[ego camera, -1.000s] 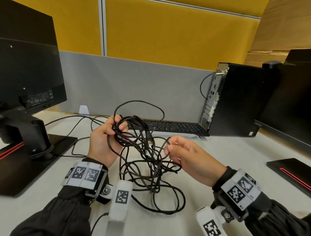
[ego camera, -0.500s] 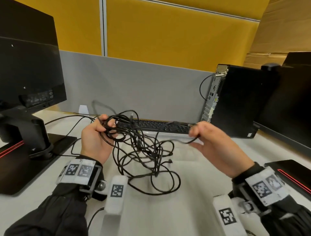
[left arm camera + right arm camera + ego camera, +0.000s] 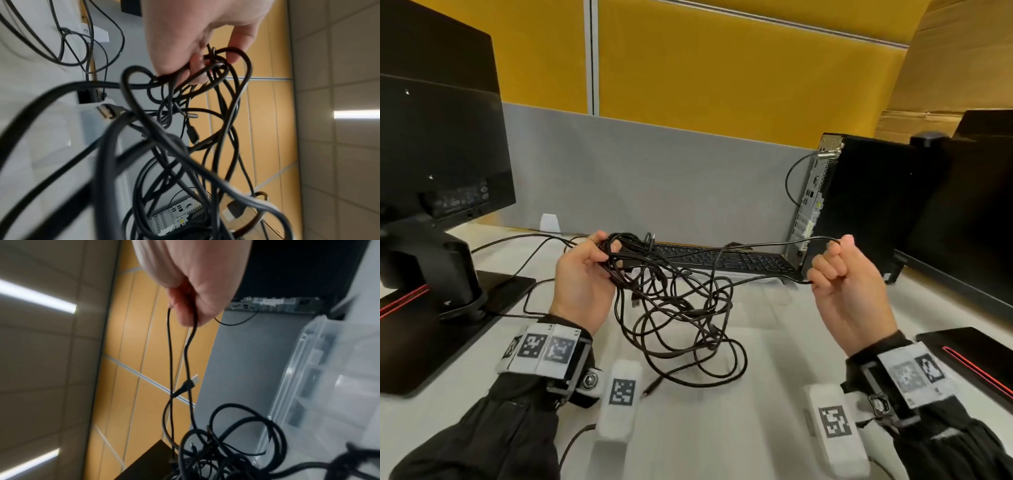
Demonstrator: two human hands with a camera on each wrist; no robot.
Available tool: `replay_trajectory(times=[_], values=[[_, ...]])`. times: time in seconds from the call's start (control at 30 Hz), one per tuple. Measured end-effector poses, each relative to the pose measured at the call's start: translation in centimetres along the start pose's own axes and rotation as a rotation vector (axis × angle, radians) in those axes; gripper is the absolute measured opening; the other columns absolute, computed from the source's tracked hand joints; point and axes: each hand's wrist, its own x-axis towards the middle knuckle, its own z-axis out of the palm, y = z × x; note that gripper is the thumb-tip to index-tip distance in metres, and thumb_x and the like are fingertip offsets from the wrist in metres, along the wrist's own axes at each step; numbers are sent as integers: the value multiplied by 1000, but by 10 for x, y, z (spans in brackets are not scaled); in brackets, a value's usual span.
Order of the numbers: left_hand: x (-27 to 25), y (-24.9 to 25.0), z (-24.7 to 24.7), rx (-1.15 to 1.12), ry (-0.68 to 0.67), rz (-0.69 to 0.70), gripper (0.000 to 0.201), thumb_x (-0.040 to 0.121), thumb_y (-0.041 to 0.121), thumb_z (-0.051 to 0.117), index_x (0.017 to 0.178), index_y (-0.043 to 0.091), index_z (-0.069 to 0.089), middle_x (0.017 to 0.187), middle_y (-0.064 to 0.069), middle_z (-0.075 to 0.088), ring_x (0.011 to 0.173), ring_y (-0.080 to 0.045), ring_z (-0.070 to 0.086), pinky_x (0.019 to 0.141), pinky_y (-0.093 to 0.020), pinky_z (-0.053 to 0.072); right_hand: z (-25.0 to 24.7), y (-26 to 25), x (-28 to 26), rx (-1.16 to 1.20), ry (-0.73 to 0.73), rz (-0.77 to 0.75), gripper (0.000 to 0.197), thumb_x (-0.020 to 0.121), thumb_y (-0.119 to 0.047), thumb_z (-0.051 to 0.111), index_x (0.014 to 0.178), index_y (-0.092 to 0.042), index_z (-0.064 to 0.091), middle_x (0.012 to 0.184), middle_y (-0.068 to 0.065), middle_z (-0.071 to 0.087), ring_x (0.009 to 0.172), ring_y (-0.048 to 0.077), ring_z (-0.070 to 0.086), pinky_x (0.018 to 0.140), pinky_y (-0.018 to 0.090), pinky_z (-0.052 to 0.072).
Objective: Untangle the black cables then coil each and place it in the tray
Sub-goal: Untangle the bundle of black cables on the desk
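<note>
A tangle of black cables [image 3: 681, 308] hangs between my hands over the white desk, its lowest loops touching the desktop. My left hand [image 3: 585, 270] grips a bunch of strands at the top left of the tangle [image 3: 207, 68]. My right hand [image 3: 839, 270] is curled into a fist round one thin black cable [image 3: 774, 245] drawn out to the right, a loop of which runs back to the tangle [image 3: 185, 353]. USB plugs [image 3: 107, 112] dangle among the loops. A clear plastic tray [image 3: 320, 369] lies on the desk under and behind the tangle, faint in the head view.
A black keyboard [image 3: 726, 262] lies behind the tangle. A black PC tower [image 3: 859, 205] stands at the right, with a monitor [image 3: 969, 205] beyond it. Another monitor on a stand [image 3: 438, 164] fills the left, its own cables [image 3: 517, 240] trailing across the desk.
My right hand has swung out to the right and risen, pulling one cable strand out of the tangle. My left hand lifted slightly with the bunch, and the tangle has stretched wider.
</note>
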Motion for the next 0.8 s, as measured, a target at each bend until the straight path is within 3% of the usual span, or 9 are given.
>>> replay_trajectory(times=[0.1,0.2,0.3,0.37,0.43,0.5,0.6,0.7,0.8], values=[[-1,1,-1,-12,17,14,28,55,5,37,79,15,46,70,0,46,52,-9,49,50,-19,42,-4,1,0,-275,-47,39,38,101,-27,36,65,-17,44,47,-8,25,40,7,21,40,21,25],[0,1,-2,0,35,25,28,68,-4,29,79,16,44,67,2,45,55,-10,47,49,-19,41,-1,-6,-6,-862,-322,193,36,93,-36,49,68,-12,55,47,-5,33,40,9,28,46,27,35],[-2,-4,2,21,3,22,25,80,-1,28,77,18,44,67,3,43,54,-9,44,48,-18,39,16,-5,-7,-1280,-593,289,29,85,-44,56,87,-17,68,53,-6,51,44,7,37,46,22,39],[-3,-6,6,38,-17,25,23,86,1,34,77,19,44,65,4,42,54,-8,44,47,-17,39,31,4,-5,-1515,-710,172,26,87,-47,54,89,-25,67,57,-6,52,47,6,39,48,19,36],[-2,-6,6,55,21,51,25,89,-3,40,80,19,46,62,5,49,52,-6,48,45,-16,41,43,12,-5,-1629,-765,-77,26,91,-44,51,78,-25,62,56,-7,43,49,6,36,52,16,31],[0,-4,6,32,72,84,26,89,-7,43,86,18,49,61,5,57,50,-4,55,45,-16,44,47,15,-8,-1494,-698,-297,32,94,-36,50,65,-23,50,54,-9,39,51,5,36,53,15,30],[3,-1,4,-22,132,110,25,88,-9,47,91,15,52,62,4,63,50,-4,59,45,-15,45,39,13,-11,-1180,-509,-509,37,95,-33,49,62,-22,39,58,-10,37,53,3,34,53,13,29],[5,4,1,-54,184,113,26,87,-10,47,91,15,51,66,3,62,51,-5,60,44,-15,45,23,2,-9,-782,-128,-548,37,97,-26,43,60,-27,39,55,-11,34,50,6,29,48,17,28],[6,7,-1,-82,202,125,27,87,-11,46,94,15,51,79,-2,58,52,-5,60,45,-16,45,5,-13,-7,-517,195,-507,38,98,-18,37,61,-23,31,50,-10,26,44,8,20,40,20,19]])
